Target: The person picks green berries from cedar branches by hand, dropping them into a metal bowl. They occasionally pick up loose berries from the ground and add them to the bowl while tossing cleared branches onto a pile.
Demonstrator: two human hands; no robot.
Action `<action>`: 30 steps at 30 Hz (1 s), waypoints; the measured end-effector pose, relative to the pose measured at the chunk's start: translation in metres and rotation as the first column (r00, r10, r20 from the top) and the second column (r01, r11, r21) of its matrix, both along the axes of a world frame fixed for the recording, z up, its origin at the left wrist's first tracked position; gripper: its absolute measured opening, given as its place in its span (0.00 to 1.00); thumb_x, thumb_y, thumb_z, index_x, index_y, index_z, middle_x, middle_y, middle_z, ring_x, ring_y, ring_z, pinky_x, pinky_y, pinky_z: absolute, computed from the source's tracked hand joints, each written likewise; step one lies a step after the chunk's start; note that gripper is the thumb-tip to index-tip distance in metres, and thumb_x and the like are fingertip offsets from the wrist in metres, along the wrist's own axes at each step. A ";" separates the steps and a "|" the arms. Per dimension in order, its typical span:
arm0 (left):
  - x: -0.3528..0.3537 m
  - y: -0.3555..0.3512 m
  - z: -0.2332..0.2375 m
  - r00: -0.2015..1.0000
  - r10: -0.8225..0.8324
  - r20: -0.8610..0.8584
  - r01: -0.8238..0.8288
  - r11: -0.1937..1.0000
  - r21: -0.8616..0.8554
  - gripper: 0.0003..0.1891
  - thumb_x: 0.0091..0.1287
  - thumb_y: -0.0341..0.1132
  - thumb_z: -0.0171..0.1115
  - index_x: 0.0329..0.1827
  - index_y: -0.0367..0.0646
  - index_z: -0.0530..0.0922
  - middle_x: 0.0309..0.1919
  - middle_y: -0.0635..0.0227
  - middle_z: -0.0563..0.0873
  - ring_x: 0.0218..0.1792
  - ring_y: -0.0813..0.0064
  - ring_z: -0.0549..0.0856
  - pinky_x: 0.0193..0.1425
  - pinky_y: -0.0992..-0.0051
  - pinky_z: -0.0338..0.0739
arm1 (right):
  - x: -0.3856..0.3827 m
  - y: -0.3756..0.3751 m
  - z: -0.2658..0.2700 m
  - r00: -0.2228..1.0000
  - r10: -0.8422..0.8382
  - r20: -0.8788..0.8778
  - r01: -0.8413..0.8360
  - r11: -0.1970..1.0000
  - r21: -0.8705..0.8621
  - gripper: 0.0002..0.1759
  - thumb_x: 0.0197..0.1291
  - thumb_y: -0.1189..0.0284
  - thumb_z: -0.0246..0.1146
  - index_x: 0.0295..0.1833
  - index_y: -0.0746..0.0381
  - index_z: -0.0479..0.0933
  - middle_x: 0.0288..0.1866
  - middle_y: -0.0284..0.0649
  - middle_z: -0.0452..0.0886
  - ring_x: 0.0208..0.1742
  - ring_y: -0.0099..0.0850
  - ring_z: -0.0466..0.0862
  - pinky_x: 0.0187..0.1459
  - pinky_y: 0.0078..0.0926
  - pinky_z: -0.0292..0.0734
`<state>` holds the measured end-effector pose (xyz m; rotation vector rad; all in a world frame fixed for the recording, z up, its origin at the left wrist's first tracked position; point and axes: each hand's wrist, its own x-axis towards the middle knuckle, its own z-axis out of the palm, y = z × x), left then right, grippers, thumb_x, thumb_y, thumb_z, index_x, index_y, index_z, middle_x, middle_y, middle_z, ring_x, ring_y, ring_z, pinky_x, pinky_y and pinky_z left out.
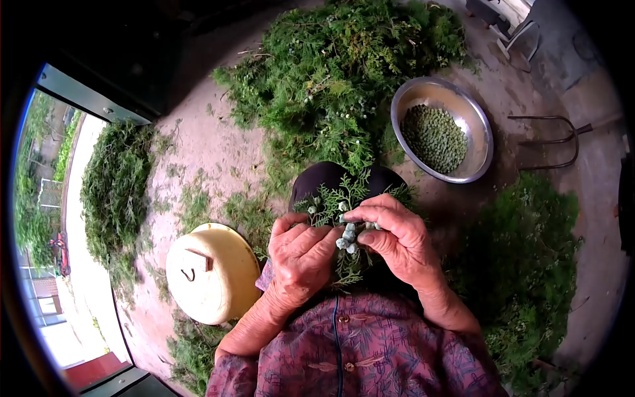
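A green sprig (354,188) with pale blue-green cones (348,239) is held over my lap. My left hand (301,255) is closed round the sprig on its left side. From the right, my right hand (397,245) pinches at the cones, thumb and forefinger close together, with small cones by the fingertips. Ahead and to the right, a steel bowl (481,122) holds many loose green cones (434,137).
A large heap of green branches (331,73) lies ahead. More greenery lies at the left (116,192) and right (522,264). A cream-coloured rounded object (218,278) rests at the left. A metal fork head (569,135) is at the right.
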<state>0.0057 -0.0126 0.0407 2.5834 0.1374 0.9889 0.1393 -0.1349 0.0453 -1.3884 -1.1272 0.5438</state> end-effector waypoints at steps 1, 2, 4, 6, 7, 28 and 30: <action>0.000 0.001 0.000 1.000 -0.013 -0.009 0.013 1.000 -0.010 0.12 0.42 0.23 0.60 0.33 0.38 0.80 0.25 0.67 0.81 0.25 0.70 0.79 0.44 0.63 0.75 | -0.001 0.002 0.001 0.999 0.014 0.028 -0.015 1.000 0.026 0.17 0.54 0.70 0.65 0.49 0.64 0.76 0.40 0.40 0.76 0.41 0.31 0.77 0.42 0.22 0.73; 0.000 0.002 -0.001 1.000 -0.026 -0.017 0.026 0.999 -0.020 0.11 0.43 0.23 0.60 0.33 0.38 0.80 0.25 0.67 0.81 0.25 0.70 0.79 0.44 0.63 0.74 | -0.001 0.003 0.002 0.998 0.027 0.059 -0.030 0.998 0.052 0.20 0.52 0.67 0.67 0.49 0.64 0.75 0.40 0.41 0.75 0.41 0.32 0.77 0.42 0.23 0.73; 0.002 0.003 0.001 0.997 -0.057 -0.046 0.056 0.998 -0.023 0.14 0.42 0.25 0.60 0.35 0.39 0.80 0.24 0.70 0.80 0.24 0.72 0.78 0.44 0.65 0.74 | -0.005 0.005 0.002 0.992 0.000 0.125 -0.005 0.999 0.041 0.21 0.50 0.65 0.69 0.48 0.64 0.74 0.40 0.41 0.74 0.40 0.33 0.77 0.40 0.23 0.73; 0.004 0.003 0.002 0.993 -0.089 -0.074 0.088 0.996 -0.029 0.16 0.42 0.27 0.61 0.38 0.39 0.80 0.23 0.72 0.78 0.23 0.74 0.77 0.44 0.66 0.73 | -0.010 0.006 0.001 0.990 -0.038 0.134 0.034 0.999 0.031 0.21 0.49 0.65 0.70 0.45 0.64 0.74 0.40 0.42 0.73 0.40 0.34 0.76 0.38 0.24 0.73; 0.005 0.003 0.000 0.994 -0.084 -0.069 0.082 0.996 -0.034 0.16 0.42 0.27 0.61 0.38 0.40 0.80 0.22 0.73 0.78 0.23 0.73 0.78 0.45 0.66 0.73 | -0.012 0.007 0.001 0.992 -0.062 0.111 0.060 0.998 0.025 0.20 0.49 0.66 0.70 0.44 0.64 0.73 0.39 0.42 0.72 0.39 0.34 0.76 0.37 0.24 0.74; 0.011 -0.008 -0.004 0.994 -0.111 -0.022 0.104 0.972 -0.210 0.10 0.42 0.25 0.65 0.30 0.41 0.79 0.18 0.71 0.78 0.20 0.71 0.77 0.37 0.70 0.71 | -0.023 0.012 -0.019 0.533 -0.269 -0.802 0.262 0.954 -0.145 0.05 0.54 0.80 0.63 0.33 0.61 0.73 0.24 0.23 0.71 0.22 0.10 0.65 0.23 0.08 0.61; 0.010 -0.008 -0.006 0.994 -0.097 -0.047 0.087 0.978 -0.191 0.09 0.44 0.27 0.65 0.30 0.42 0.79 0.18 0.72 0.78 0.21 0.71 0.78 0.38 0.70 0.71 | -0.023 0.011 -0.021 0.555 -0.241 -0.796 0.247 0.962 -0.118 0.05 0.54 0.80 0.63 0.35 0.62 0.74 0.25 0.23 0.71 0.24 0.10 0.66 0.25 0.08 0.62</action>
